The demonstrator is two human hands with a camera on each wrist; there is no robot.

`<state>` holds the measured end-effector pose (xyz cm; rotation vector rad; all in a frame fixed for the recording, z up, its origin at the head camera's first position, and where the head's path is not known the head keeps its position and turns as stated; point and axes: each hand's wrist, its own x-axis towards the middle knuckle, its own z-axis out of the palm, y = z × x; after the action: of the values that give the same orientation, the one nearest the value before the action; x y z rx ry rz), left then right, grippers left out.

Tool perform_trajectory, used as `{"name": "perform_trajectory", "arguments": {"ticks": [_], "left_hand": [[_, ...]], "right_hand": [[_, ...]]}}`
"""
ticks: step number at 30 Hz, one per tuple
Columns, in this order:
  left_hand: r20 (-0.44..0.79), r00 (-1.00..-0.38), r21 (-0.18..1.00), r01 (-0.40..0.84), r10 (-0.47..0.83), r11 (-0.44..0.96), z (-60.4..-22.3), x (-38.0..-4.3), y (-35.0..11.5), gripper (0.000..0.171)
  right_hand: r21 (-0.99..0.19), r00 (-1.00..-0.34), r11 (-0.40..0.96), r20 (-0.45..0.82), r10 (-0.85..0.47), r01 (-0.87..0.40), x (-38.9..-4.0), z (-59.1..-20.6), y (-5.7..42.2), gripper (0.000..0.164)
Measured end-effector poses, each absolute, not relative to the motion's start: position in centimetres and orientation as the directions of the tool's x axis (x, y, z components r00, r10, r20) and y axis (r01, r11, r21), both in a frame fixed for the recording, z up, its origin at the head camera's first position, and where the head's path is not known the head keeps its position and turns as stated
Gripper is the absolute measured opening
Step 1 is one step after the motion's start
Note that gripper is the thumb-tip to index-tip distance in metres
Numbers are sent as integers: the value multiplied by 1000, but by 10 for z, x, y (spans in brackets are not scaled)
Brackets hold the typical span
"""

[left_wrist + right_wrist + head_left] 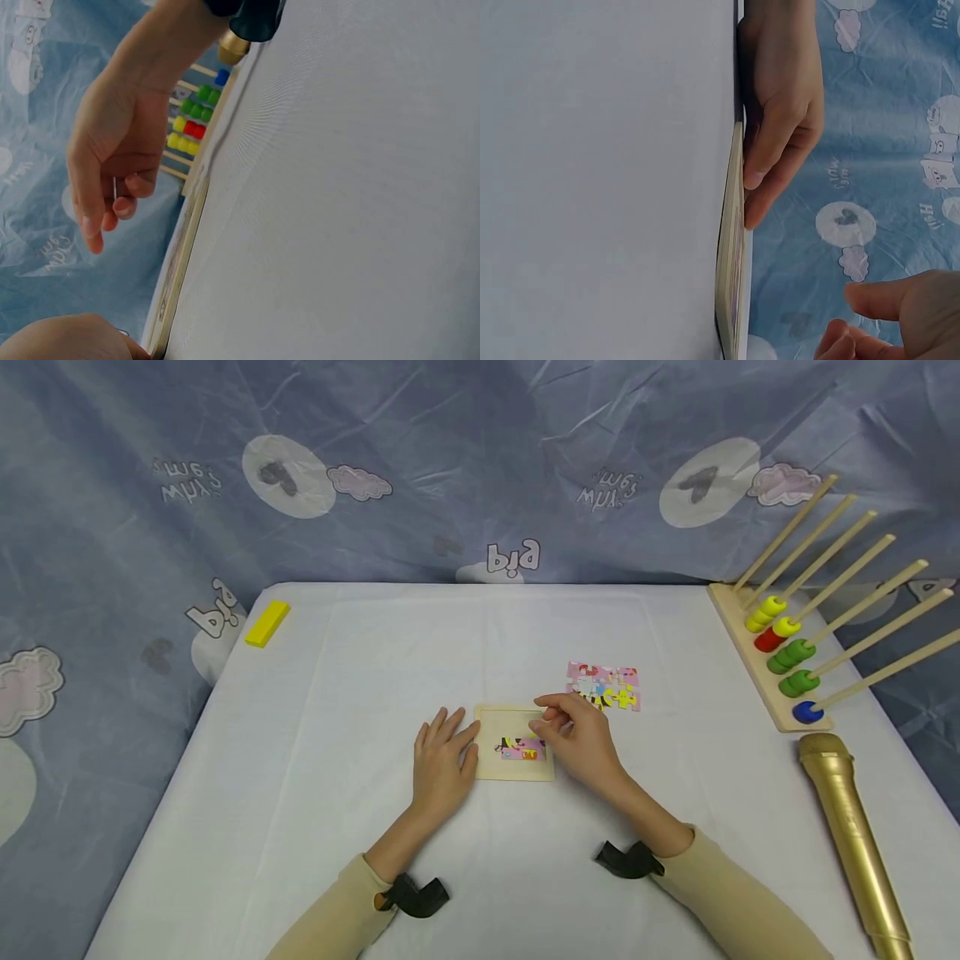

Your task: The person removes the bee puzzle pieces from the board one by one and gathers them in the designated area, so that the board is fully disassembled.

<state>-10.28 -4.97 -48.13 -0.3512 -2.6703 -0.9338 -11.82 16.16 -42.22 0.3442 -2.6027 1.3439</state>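
Note:
A small light wooden puzzle tray point(487, 772) lies on the white table, with joined puzzle pieces point(522, 749) in its lower right part, pink with yellow and black. My left hand point(444, 767) rests at the tray's left edge, fingers spread; the right wrist view shows its thumb and finger against the rim. Over the tray's right side hovers my right hand point(576, 739), thumb and index finger bent and apart. Nothing shows clearly between them, though a thin pale line by its fingers in the left wrist view is unclear. Behind it lie more pink puzzle pieces point(626, 685), partly covered.
At the right stands a wooden bead rack point(738, 639) with upright pegs and coloured beads. A gold microphone point(855, 835) lies in front of it. A yellow block point(267, 624) lies near the far left corner. A patterned blue cloth point(450, 468) hangs behind the table.

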Motion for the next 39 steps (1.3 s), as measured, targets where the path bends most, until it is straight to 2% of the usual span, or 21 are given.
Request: {"name": "perform_trajectory", "arguments": {"ticks": [12,23,32,39], "left_hand": [[337,-933,568,312,131,761,-481,-103,-50,31],[345,-929,569,323,137,757,-483,-102,-50,32],[359,-924,564,329,134,757,-483,-102,-50,32],[348,-928,565,319,131,760,-483,-103,-50,32]], "right_hand": [[-760,-941,555,265,-211,-338,-112,-441,146,29],[-758,-948,572,217,-232,-313,-110,-448,146,32],[-661,-935,665,186,-302,-347,-114,-452,147,32],[-648,-932,674,183,-314,-355,-113,-449,146,28]]}}
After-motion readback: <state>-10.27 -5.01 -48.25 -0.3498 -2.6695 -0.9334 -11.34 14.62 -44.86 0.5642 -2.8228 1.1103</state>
